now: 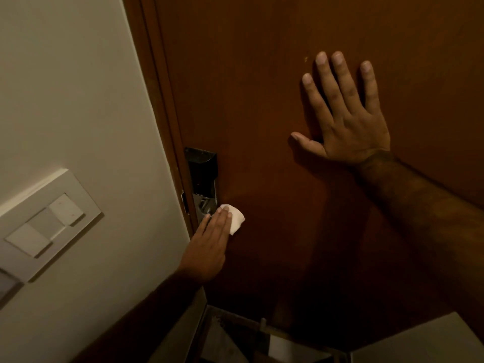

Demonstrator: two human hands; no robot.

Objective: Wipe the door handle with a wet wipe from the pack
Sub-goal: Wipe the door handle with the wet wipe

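A dark metal lock plate (203,169) sits on the left edge of a brown wooden door (262,87). The door handle (203,206) below it is mostly hidden behind my fingers. My left hand (209,242) presses a folded white wet wipe (235,218) against the handle, with the wipe sticking out to the right of my fingertips. My right hand (345,113) lies flat on the door, fingers spread, well above and to the right of the handle. The wipe pack is out of sight.
A pale wall with a white switch panel (44,226) stands left of the door frame (162,100). Below the door, a floor strip and a pale surface (424,341) show at the bottom right.
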